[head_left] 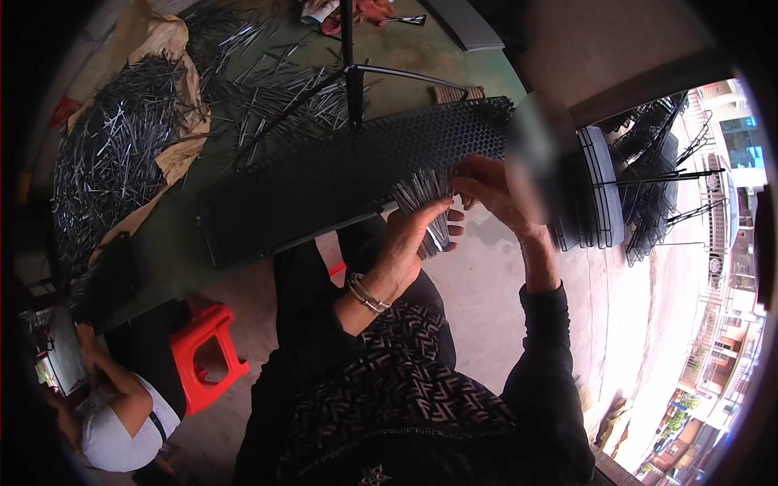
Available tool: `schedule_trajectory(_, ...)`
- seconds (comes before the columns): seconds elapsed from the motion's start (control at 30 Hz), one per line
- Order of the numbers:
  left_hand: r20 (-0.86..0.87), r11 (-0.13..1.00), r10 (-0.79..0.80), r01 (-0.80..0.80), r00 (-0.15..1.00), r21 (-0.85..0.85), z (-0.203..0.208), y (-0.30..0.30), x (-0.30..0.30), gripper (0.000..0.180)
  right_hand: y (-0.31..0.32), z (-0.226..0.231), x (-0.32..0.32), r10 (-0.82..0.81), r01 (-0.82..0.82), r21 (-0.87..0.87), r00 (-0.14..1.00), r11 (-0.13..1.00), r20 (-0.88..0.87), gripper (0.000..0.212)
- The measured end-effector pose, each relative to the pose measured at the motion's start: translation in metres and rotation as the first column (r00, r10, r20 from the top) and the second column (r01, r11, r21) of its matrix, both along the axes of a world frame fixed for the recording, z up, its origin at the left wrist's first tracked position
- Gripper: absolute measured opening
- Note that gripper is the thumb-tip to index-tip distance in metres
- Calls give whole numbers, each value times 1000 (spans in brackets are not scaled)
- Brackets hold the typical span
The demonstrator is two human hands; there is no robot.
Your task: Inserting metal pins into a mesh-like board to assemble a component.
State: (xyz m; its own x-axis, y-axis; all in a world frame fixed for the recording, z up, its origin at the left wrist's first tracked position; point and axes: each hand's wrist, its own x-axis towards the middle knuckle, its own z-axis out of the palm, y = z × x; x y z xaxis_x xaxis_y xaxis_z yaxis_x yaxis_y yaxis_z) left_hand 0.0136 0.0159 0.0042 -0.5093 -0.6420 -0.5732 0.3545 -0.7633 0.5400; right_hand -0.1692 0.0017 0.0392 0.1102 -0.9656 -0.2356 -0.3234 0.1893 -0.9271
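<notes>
My left hand is wrapped round a bundle of thin grey metal-looking strips, their upper ends fanned out above the thumb. Close to the bundle's right side, my right hand has its fingers bent in a pinch. Whatever sits between those fingertips is too small to make out. Just beyond both hands lies a long black panel full of honeycomb holes, resting along the near edge of the green table.
Loose strips are strewn over the table, with a large heap in torn brown paper at left. A black upright post stands behind the panel. Wire racks are at right. A co-worker sits near a red stool.
</notes>
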Motion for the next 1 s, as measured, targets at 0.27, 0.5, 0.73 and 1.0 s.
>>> schedule_trajectory(0.27, 20, 999, 40, -40, 999, -17, -3, 5, -4, 29, 9, -12, 3, -38, 39, -9, 998, 999, 46, 12)
schedule_trajectory(0.5, 74, 999, 24, -21, 997, -43, -2, 4, -2, 29, 9, -16, 0, -121, 127, -34, 983, 991, 140, 11)
schedule_trajectory(0.73, 145, 997, -14, 25, 989, -74, 0, 4, -1, 28, 11, -11, -2, -116, 119, -16, 983, 993, 141, 13)
schedule_trajectory(1.0, 170, 995, -24, 40, 985, -89, -1, 6, -5, 29, 15, -15, -6, -126, 134, -54, 985, 990, 119, 12)
